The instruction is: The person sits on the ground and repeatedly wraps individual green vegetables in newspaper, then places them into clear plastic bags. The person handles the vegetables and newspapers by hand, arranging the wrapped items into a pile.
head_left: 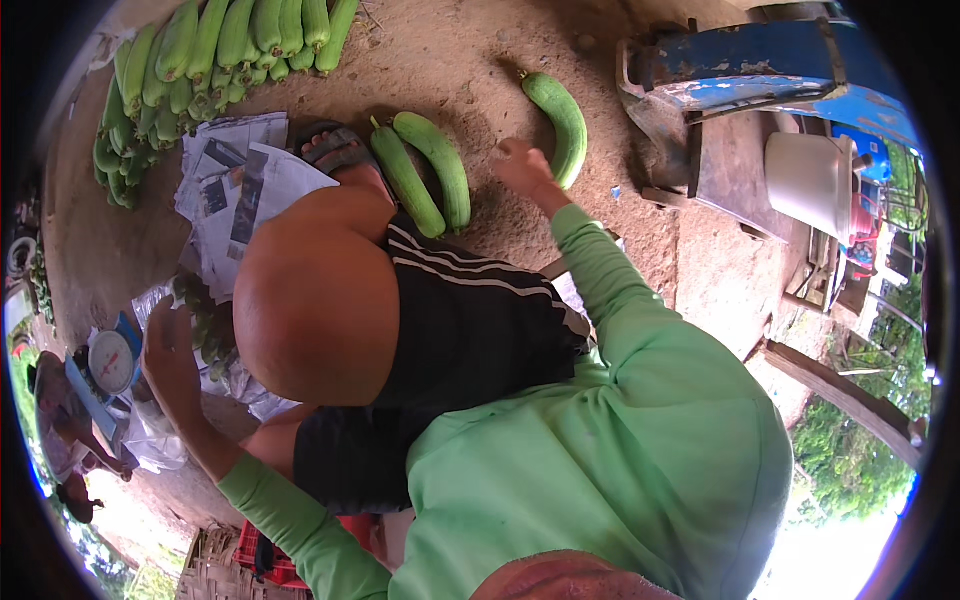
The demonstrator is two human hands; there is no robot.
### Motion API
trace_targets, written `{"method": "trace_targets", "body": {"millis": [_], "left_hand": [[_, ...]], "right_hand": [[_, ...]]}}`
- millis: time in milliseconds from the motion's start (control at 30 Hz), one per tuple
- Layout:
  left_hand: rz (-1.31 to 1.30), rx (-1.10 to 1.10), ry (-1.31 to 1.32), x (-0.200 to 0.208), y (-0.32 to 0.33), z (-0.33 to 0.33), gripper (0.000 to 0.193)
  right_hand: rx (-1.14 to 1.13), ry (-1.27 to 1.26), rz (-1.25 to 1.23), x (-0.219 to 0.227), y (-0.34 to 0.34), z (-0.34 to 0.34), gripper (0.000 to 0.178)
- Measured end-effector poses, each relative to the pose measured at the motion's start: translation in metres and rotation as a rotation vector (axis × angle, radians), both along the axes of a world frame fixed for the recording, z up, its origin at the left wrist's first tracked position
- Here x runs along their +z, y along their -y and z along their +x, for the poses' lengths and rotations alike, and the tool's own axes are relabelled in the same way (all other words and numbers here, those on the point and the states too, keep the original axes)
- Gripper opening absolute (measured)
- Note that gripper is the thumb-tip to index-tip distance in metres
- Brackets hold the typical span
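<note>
My right hand point(525, 170) is stretched out over the dirt floor, its wrist close beside a curved long green gourd point(562, 125). Its fingers point down and are blurred; I see nothing in them. Two more long green gourds, one straighter point(408, 182) and one bent point(441, 165), lie side by side next to my sandalled foot point(345, 150). On the left, my left hand point(170, 350) is raised near a dial scale point(111, 361), fingers extended and somewhat blurred, holding nothing visible. A bundle of smaller green produce point(208, 325) lies beside it, partly hidden by my knee.
A large pile of green gourds point(215, 50) lies at the far left. Newspaper sheets point(235, 185) spread beside my foot. At the right stand a worn blue metal object point(770, 65) and a white bucket point(810, 172). A red crate point(280, 562) is behind my left arm.
</note>
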State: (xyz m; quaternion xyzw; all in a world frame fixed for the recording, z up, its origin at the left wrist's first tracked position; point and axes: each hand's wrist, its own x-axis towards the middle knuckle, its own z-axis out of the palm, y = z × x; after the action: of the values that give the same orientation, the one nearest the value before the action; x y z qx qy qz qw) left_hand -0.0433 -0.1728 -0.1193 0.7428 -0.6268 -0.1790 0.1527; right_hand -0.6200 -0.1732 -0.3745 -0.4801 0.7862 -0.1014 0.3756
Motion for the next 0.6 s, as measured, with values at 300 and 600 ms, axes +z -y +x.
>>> {"method": "trace_targets", "body": {"millis": [300,600], "left_hand": [[-0.040,-0.101,0.065,0.011,0.002,-0.001,0.034],[-0.033,-0.036,0.086,0.016,-0.014,-0.002,0.035]], "right_hand": [[-0.174,-0.199,0.135,-0.017,0.028,-0.144,0.103],[-0.229,-0.201,0.071,-0.043,0.033,-0.134,0.099]]}}
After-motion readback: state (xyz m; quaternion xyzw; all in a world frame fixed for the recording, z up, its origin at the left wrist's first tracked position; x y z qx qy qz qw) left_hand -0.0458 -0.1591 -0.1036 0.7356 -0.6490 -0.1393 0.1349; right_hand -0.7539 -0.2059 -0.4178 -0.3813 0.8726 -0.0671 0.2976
